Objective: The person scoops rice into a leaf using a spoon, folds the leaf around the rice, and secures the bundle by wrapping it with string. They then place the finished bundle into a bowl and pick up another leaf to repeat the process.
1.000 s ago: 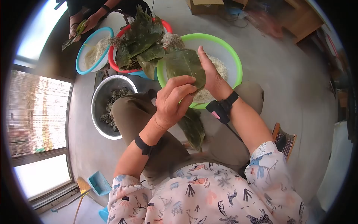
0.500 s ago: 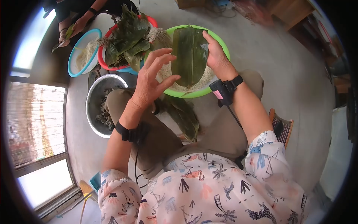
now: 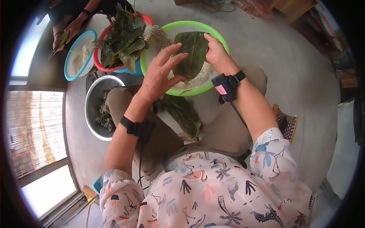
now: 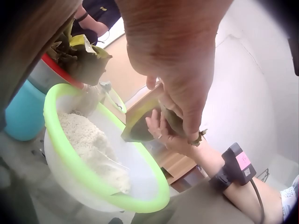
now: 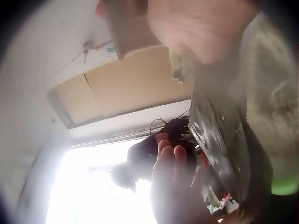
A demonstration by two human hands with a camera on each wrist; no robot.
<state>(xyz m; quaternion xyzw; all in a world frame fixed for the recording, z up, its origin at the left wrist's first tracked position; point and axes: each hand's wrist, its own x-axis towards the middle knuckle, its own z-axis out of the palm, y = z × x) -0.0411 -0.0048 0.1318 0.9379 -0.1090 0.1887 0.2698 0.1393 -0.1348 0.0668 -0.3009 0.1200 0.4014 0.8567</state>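
A broad green leaf stands upright over a green-rimmed basin of white grains. My right hand pinches its right edge between thumb and fingers. Beside the left edge, my left hand has its fingers spread and slightly bent; whether its tips touch the leaf is unclear. The left wrist view has my left hand in front of the leaf, over my right hand. In the right wrist view the leaf looks wet, with my left hand beyond it.
More long leaves lie below the basin, between the knees. To the left are a red-rimmed basin heaped with leaves, string, a blue-rimmed basin and a metal bowl of dark bundles. Another person's hands hold a leaf.
My left hand has come off its curled hold and its fingers are spread. The leaf, earlier tilted and partly covered by that hand, is upright and flatter to view, still in my right hand.
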